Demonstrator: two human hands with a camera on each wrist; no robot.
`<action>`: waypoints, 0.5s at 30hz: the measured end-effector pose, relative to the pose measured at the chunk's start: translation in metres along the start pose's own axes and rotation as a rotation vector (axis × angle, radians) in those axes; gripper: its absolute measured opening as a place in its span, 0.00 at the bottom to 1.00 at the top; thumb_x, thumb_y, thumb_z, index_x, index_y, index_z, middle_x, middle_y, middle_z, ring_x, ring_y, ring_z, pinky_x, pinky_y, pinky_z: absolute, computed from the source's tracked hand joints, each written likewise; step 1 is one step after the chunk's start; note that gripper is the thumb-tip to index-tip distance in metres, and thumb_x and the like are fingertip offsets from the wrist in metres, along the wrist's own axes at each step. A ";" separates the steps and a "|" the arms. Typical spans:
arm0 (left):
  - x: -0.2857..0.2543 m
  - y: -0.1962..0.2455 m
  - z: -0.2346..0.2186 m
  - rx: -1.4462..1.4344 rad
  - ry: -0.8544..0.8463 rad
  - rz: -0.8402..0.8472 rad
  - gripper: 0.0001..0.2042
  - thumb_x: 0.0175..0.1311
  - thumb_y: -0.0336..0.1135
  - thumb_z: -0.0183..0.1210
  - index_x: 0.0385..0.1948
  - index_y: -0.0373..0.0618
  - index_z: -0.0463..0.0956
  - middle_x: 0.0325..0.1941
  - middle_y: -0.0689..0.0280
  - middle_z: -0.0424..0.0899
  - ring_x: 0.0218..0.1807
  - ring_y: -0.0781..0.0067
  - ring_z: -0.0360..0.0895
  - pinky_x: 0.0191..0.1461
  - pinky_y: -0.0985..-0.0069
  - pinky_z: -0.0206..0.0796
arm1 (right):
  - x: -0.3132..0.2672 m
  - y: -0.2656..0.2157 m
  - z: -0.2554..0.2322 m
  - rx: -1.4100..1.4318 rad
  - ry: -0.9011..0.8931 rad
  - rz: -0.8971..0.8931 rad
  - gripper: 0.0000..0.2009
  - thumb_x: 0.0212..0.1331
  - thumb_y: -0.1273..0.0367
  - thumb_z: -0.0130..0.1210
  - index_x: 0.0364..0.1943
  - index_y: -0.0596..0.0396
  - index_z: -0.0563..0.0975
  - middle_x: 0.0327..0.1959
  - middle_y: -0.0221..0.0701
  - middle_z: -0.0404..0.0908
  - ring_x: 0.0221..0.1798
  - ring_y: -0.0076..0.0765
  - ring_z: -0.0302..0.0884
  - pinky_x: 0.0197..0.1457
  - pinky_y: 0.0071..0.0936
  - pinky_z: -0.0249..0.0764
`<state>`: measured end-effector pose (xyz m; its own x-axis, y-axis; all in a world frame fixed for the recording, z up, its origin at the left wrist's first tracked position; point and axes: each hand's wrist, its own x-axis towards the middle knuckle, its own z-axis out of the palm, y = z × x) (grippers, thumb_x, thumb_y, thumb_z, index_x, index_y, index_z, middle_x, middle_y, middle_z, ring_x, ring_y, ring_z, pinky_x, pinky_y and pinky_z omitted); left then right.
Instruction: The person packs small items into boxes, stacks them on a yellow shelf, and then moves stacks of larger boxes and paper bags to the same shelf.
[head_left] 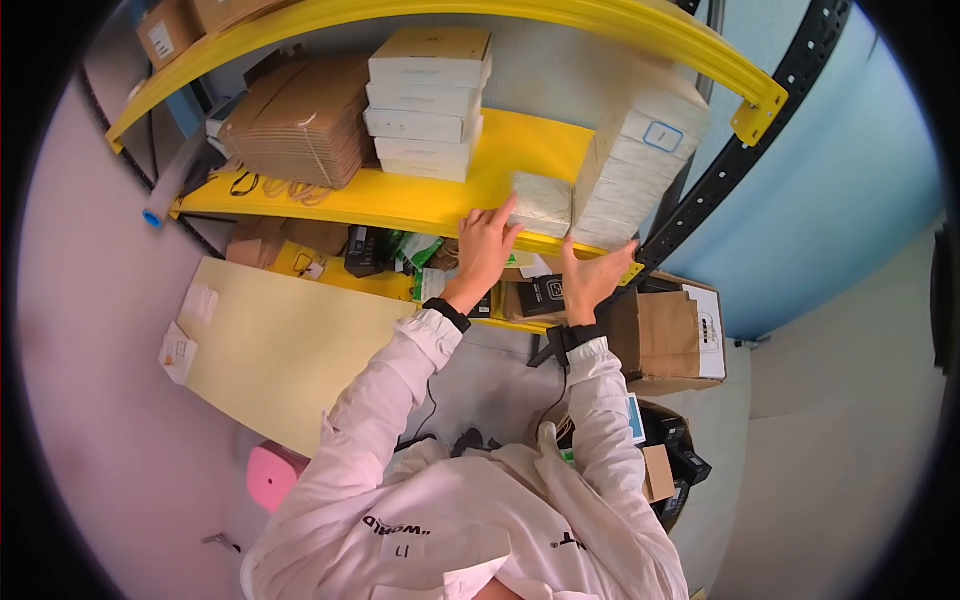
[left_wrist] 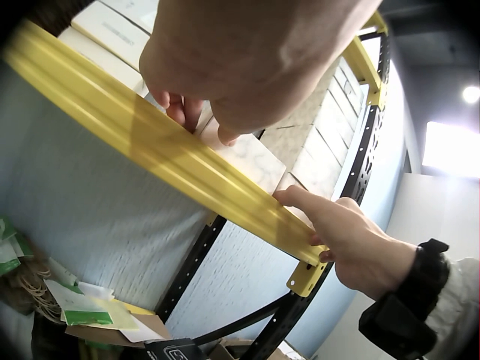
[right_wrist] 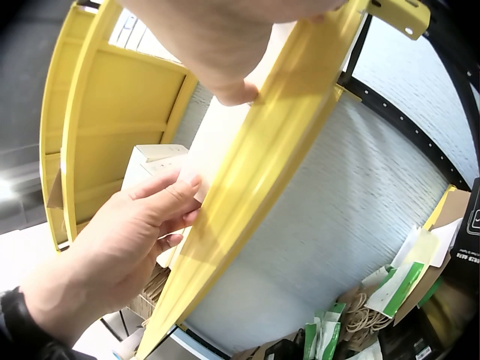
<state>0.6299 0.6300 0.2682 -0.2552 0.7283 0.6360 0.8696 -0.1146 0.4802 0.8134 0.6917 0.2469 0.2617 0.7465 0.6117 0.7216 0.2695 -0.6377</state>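
Pale walls [head_left: 800, 450] surround a yellow shelf [head_left: 520, 150], with a cream table [head_left: 300, 340] below its left side. Cardboard [head_left: 300, 110] is bundled at the shelf's left, then white boxes [head_left: 425, 125] in a pile; a tall pale stack [head_left: 640, 150] stands at the right end. Just left of that stack, at the near edge, sits a low marbled box [head_left: 542, 200].

The left hand [head_left: 482, 255] is open, its relaxed fingers touching the box's left side. The right hand [head_left: 592, 285] is open too, thumb and fingers spread at the near foot of the stack. This looks like squaring the box against its neighbour; such a nudge calls for light, level pressure, with the stack kept steady.
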 end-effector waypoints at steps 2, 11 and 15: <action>-0.005 0.001 -0.005 -0.017 -0.033 -0.037 0.32 0.72 0.38 0.69 0.78 0.48 0.70 0.54 0.56 0.89 0.57 0.51 0.80 0.61 0.53 0.67 | -0.005 0.005 -0.002 0.060 -0.025 -0.017 0.61 0.52 0.55 0.80 0.80 0.77 0.51 0.75 0.67 0.64 0.79 0.73 0.61 0.82 0.54 0.61; -0.095 -0.025 -0.053 -0.293 0.054 -0.145 0.22 0.74 0.30 0.66 0.67 0.41 0.73 0.54 0.56 0.82 0.51 0.55 0.81 0.55 0.60 0.75 | -0.089 0.012 -0.033 0.330 -0.080 -0.135 0.40 0.61 0.72 0.72 0.76 0.69 0.63 0.66 0.50 0.68 0.53 0.45 0.71 0.61 0.40 0.73; -0.175 -0.067 -0.075 -0.333 -0.153 -0.299 0.13 0.75 0.31 0.65 0.57 0.43 0.81 0.51 0.57 0.86 0.44 0.58 0.85 0.50 0.64 0.78 | -0.147 0.012 -0.028 0.376 -0.301 -0.154 0.27 0.61 0.75 0.68 0.63 0.66 0.72 0.54 0.43 0.72 0.51 0.44 0.71 0.60 0.41 0.70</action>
<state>0.5850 0.4598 0.1701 -0.3872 0.8506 0.3558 0.5778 -0.0769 0.8126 0.8010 0.5682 0.1623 -0.0657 0.8080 0.5855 0.4417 0.5497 -0.7091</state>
